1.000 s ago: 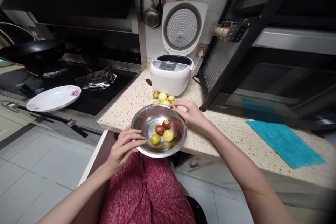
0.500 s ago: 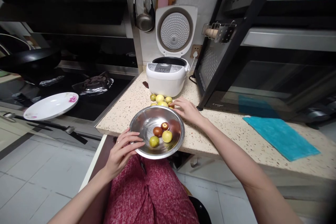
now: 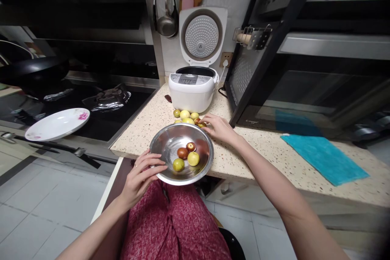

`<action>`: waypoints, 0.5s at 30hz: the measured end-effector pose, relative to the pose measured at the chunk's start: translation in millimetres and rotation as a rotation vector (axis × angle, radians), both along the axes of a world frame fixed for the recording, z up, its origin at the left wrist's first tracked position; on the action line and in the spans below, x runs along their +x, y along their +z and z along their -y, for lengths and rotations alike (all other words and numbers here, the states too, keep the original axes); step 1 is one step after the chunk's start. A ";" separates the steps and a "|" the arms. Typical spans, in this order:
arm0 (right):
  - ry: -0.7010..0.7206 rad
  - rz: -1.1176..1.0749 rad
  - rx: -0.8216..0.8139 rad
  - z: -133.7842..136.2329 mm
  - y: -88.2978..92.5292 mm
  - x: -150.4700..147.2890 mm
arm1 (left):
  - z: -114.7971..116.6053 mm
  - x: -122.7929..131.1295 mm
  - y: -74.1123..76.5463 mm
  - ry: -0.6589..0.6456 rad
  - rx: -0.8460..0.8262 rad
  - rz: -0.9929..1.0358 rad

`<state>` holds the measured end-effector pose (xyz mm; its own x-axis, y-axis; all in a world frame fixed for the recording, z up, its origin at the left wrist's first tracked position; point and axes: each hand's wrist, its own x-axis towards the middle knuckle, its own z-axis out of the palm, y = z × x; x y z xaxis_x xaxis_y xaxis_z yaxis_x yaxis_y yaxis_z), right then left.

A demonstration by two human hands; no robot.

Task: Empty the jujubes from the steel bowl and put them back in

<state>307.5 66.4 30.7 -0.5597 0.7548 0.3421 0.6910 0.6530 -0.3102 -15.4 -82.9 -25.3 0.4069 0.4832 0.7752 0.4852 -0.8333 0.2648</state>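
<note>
A steel bowl hangs half over the front edge of the speckled counter. My left hand grips its near-left rim. Inside lie several small fruits, green-yellow and brown. My right hand reaches past the bowl's far rim, its fingertips closed on a small fruit in the loose pile of fruits on the counter.
An open white rice cooker stands behind the fruit pile. A black oven rack unit fills the right. A teal cloth lies on the counter. A flowered plate and a black pan sit by the stove.
My right hand has slid from the bowl's far rim back onto the fruit pile and pinched a fruit. The left hand and bowl have stayed put; the view shifted slightly.
</note>
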 end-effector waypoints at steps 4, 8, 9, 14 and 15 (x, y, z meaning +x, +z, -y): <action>-0.031 0.025 0.005 0.9 0.8 -0.2 | 0.3 0.1 0.3 0.004 -0.002 -0.005; -0.057 0.034 -0.039 3.8 2.7 1.2 | 0.6 0.6 0.4 0.002 0.002 0.004; -0.053 0.032 -0.048 4.3 2.7 1.4 | 0.6 0.7 0.4 0.002 0.002 0.008; -0.021 -0.094 -0.007 3.0 2.1 -0.6 | 0.0 0.8 -0.5 0.009 -0.005 0.016; -0.010 -0.161 0.021 3.0 2.9 -1.9 | -0.1 0.7 -0.5 0.006 -0.003 0.015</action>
<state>305.6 63.4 33.6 -0.4888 0.7519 0.4424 0.6402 0.6537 -0.4036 -14.6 -82.8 -25.8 0.3919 0.4884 0.7797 0.4865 -0.8293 0.2750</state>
